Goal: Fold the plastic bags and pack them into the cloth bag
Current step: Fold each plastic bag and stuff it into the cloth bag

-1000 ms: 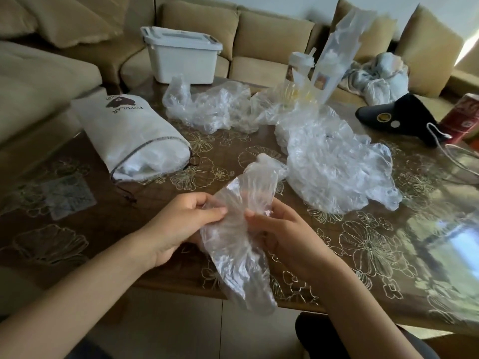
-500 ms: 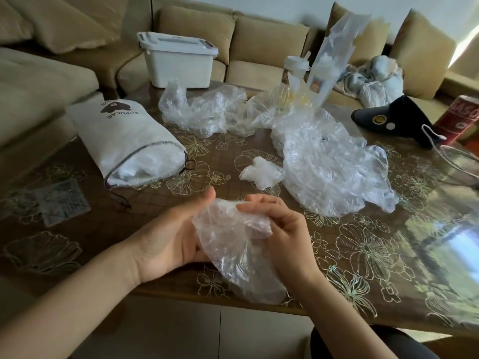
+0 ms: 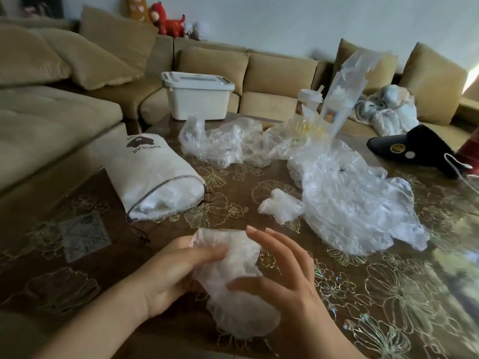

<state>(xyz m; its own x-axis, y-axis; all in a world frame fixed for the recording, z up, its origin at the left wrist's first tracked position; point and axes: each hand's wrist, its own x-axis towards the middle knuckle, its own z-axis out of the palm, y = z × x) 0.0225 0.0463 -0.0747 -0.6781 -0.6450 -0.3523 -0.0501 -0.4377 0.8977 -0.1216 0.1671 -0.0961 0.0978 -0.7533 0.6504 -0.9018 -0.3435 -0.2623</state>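
Note:
A crumpled clear plastic bag [image 3: 237,278] is bunched between my hands near the table's front edge. My left hand [image 3: 171,277] grips it from the left, thumb pressed on top. My right hand [image 3: 287,275] touches its right side with its thumb, its fingers spread above the bag. The white cloth drawstring bag [image 3: 158,177] lies on its side to the left, mouth toward me, with plastic showing inside. A small folded bag [image 3: 281,207] rests mid-table. Loose clear bags are heaped at the right [image 3: 355,200] and behind [image 3: 228,141].
The brown floral table [image 3: 388,294] is ringed by a tan sofa [image 3: 51,120]. A white lidded bin [image 3: 198,98], a drink cup [image 3: 308,101], a black pouch [image 3: 412,149] and a white cable [image 3: 464,172] stand along the far and right sides.
The long hanging bag has been gathered into a compact bundle between my hands. My right fingers have lifted off it and spread. The camera view has tilted upward.

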